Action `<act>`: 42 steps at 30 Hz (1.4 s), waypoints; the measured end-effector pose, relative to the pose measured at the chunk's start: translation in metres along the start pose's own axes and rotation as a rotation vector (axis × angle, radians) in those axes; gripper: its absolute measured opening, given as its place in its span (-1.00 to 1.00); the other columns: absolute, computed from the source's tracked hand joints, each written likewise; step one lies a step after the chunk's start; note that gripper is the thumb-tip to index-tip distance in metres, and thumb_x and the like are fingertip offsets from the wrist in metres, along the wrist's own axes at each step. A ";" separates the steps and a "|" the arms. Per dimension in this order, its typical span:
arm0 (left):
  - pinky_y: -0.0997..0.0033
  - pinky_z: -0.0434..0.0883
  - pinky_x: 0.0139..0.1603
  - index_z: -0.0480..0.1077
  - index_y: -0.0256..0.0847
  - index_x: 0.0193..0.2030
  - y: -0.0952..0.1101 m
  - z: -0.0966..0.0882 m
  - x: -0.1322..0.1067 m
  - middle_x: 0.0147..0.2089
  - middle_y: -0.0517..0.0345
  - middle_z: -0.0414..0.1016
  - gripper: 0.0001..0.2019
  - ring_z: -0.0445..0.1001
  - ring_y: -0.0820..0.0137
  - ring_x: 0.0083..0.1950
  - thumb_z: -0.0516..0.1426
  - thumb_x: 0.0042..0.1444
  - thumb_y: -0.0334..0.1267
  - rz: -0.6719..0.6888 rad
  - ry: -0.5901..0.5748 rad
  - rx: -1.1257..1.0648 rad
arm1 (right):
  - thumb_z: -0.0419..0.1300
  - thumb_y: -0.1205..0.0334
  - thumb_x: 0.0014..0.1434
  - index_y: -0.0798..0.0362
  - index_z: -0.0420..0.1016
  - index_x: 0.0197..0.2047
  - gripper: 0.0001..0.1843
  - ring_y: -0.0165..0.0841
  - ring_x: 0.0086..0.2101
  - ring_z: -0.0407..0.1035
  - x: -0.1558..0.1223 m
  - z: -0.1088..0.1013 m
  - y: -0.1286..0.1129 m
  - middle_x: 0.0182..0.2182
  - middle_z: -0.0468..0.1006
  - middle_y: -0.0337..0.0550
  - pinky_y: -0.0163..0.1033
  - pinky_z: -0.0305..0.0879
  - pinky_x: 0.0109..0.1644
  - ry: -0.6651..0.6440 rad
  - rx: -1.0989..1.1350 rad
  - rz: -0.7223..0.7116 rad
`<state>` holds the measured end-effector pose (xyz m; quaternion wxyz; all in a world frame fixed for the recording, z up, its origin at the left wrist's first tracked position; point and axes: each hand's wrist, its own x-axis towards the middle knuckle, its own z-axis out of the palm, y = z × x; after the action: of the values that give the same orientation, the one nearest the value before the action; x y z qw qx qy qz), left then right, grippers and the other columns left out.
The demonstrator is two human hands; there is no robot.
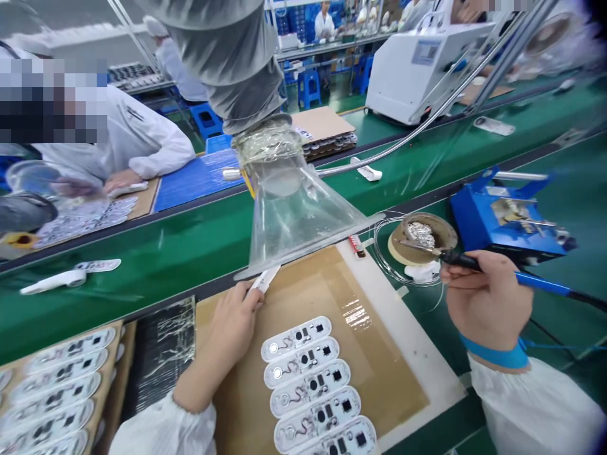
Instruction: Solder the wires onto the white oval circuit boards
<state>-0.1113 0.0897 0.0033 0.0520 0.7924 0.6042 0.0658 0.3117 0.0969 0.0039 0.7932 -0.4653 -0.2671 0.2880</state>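
Observation:
My right hand [490, 306] is closed round a soldering iron [462, 260] with a black grip and blue cable end. Its metal tip reaches over a round pot [446, 230] holding silvery metal wool [421, 234]. Under the clear fume hood [298, 215], my left hand [232, 322] pinches a narrow white part [266, 278]; the fingers partly hide it. Below and right of that hand, several white oblong boards [306, 385] with black components and thin wires lie in a column on a brown mat [379, 354].
Coiled solder wire [382, 253] rings the pot. A blue iron stand [502, 215] stands at the right. More boards [52, 392] lie on cardboard at lower left. Beyond the hood runs a green conveyor [180, 240] carrying white parts. A co-worker [123, 126] sits across it.

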 end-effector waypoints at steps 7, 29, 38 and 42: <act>0.16 0.47 -0.01 0.43 -0.08 -0.20 0.036 -0.005 -0.011 -0.05 0.09 0.47 -0.80 0.49 0.22 -0.06 0.01 0.43 -0.30 -0.136 -0.049 -0.392 | 0.36 0.13 0.29 0.00 0.63 -0.31 -0.83 -0.34 -0.54 0.48 -0.070 0.017 0.007 -0.54 0.60 -0.20 -0.25 0.43 -0.45 -0.346 -0.053 0.237; 0.16 0.28 -0.12 0.43 -0.20 -0.13 0.125 0.018 -0.015 0.17 -0.18 0.47 -0.78 0.38 0.10 -0.03 0.07 0.32 -0.59 0.161 0.130 -0.048 | 0.30 0.31 0.35 -0.03 0.64 -0.28 -0.86 -0.43 -0.49 0.53 -0.101 0.005 0.008 -0.45 0.61 -0.28 -0.39 0.49 -0.39 -0.550 -0.365 0.114; 0.17 0.25 -0.11 0.42 -0.20 -0.14 0.125 0.019 -0.015 0.17 -0.18 0.48 -0.80 0.36 0.10 -0.03 0.08 0.33 -0.58 0.182 0.146 -0.044 | 0.28 0.36 0.34 -0.04 0.63 -0.29 -0.84 -0.43 -0.49 0.53 -0.099 0.005 0.006 -0.44 0.63 -0.29 -0.40 0.50 -0.41 -0.591 -0.408 0.059; 0.16 0.24 -0.11 0.42 -0.20 -0.15 0.125 0.019 -0.015 0.16 -0.17 0.49 -0.79 0.38 0.09 -0.02 0.09 0.31 -0.59 0.175 0.138 -0.049 | 0.28 0.37 0.33 -0.04 0.63 -0.28 -0.83 -0.44 -0.49 0.52 -0.100 0.006 0.007 -0.44 0.62 -0.31 -0.40 0.49 -0.40 -0.607 -0.414 0.059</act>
<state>0.0070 0.0420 0.0039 0.0236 0.8341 0.5331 0.1394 0.2375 0.0328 -0.0153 0.5583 -0.5169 -0.5292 0.3757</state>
